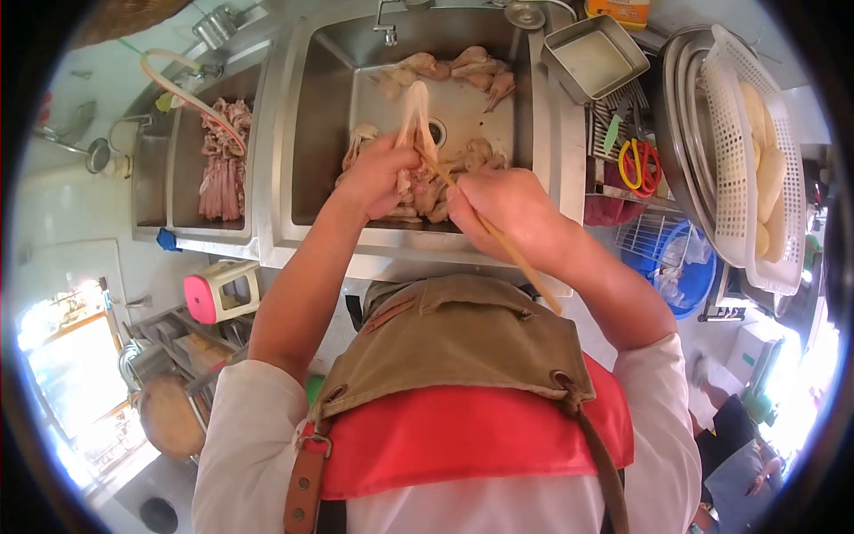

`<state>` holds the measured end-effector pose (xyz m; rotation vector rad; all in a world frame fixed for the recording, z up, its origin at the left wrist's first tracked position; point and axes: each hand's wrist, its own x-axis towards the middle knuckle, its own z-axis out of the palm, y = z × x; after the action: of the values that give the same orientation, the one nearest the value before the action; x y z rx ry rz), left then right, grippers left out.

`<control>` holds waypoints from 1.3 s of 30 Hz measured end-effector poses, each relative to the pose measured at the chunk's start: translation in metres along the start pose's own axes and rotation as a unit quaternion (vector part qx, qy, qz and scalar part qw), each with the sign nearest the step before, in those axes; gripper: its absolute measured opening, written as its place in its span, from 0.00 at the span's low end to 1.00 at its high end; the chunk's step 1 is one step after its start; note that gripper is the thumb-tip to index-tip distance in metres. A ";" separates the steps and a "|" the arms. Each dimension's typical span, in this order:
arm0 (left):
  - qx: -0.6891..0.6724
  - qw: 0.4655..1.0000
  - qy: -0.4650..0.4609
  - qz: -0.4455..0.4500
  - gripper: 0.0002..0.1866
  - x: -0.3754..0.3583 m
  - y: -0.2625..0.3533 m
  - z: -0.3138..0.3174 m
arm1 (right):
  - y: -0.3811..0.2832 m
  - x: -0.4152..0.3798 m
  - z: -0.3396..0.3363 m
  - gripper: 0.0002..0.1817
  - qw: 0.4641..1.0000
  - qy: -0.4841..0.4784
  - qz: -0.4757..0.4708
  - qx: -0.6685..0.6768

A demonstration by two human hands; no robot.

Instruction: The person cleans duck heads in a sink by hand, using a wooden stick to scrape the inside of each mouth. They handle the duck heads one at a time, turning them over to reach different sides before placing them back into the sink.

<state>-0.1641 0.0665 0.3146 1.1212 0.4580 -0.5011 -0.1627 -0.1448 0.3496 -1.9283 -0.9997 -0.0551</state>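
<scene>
My left hand (378,176) is closed around a pale plucked bird (416,114), whose narrow end points up and away from me over the sink (322,116). In my right hand (505,209) is a long wooden stick (525,267), its far tip reaching the bird beside my left fingers. The stick's near end slants down over my apron (463,343). More plucked birds (485,71) lie along the back of the basin. Others (476,156) rest lower right around the drain (437,132), partly hidden behind my hands.
A faucet (389,34) hangs over the sink's back edge. The left basin holds raw meat pieces (224,169) under a hose (182,64). To the right are a metal container (596,58), scissors (632,169), stacked metal pans (676,116) and a white perforated basket (725,160).
</scene>
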 end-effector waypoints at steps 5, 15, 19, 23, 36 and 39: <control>0.017 1.000 -0.026 0.002 0.15 -0.003 -0.004 0.004 | 0.023 0.002 0.013 0.10 0.997 -0.011 -0.002 -0.077; 0.010 0.999 -0.027 -0.015 0.21 0.005 -0.006 -0.009 | 0.019 -0.006 0.011 0.10 0.999 0.035 0.027 0.020; -0.014 1.000 -0.015 -0.008 0.21 -0.004 -0.007 -0.008 | -0.007 -0.008 -0.013 0.11 0.997 0.032 0.056 0.048; -0.006 0.999 -0.035 0.005 0.20 0.000 -0.006 -0.003 | -0.001 -0.010 -0.005 0.12 0.997 0.049 0.038 0.052; 0.047 0.998 -0.024 0.019 0.19 0.000 -0.002 -0.001 | -0.013 -0.011 -0.011 0.11 1.000 0.002 0.023 -0.008; 0.038 0.999 -0.016 0.023 0.20 -0.003 -0.001 0.000 | -0.017 -0.011 -0.013 0.11 0.999 0.008 0.036 0.012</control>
<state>-0.1671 0.0665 0.3151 1.1924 0.3871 -0.4999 -0.1767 -0.1577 0.3648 -1.9379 -0.9153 -0.0167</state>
